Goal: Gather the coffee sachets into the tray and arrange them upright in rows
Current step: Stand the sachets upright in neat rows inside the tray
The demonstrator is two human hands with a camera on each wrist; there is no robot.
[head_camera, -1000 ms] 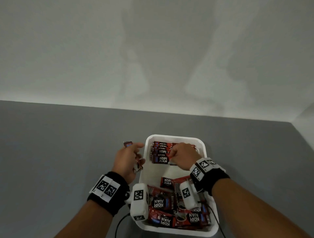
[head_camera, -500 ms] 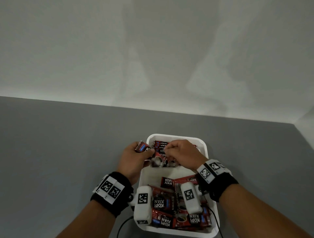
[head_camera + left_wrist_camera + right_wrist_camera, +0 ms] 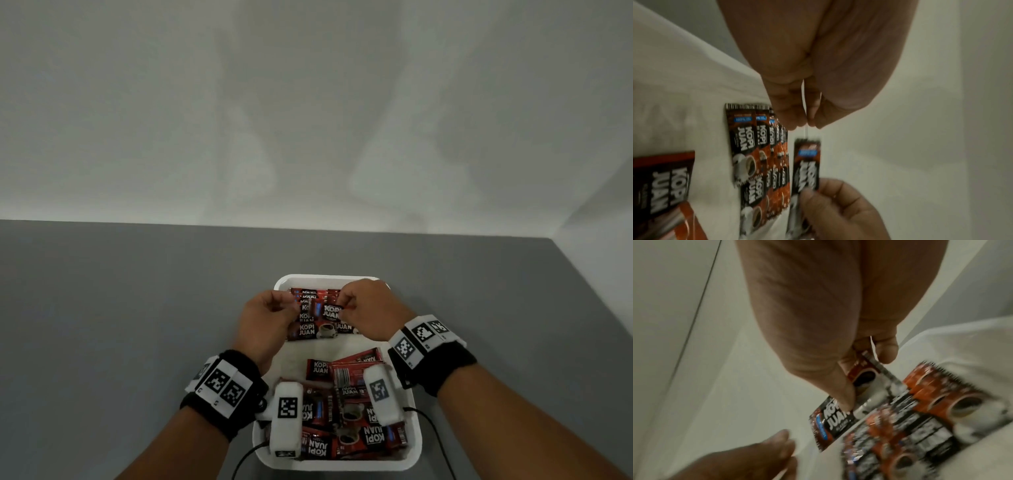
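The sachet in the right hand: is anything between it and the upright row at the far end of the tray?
Nothing visible blocks it. The right hand pinches the sachet just above the upright row in the tray. The left hand is beside it, its fingers off to the side of the row.

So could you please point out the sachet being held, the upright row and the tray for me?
held coffee sachet (image 3: pixel 329 311), head view, on its printed front.
upright row of sachets (image 3: pixel 748 146), left wrist view, on the frontmost sachet's face.
white tray (image 3: pixel 417 445), head view, on its near right rim.
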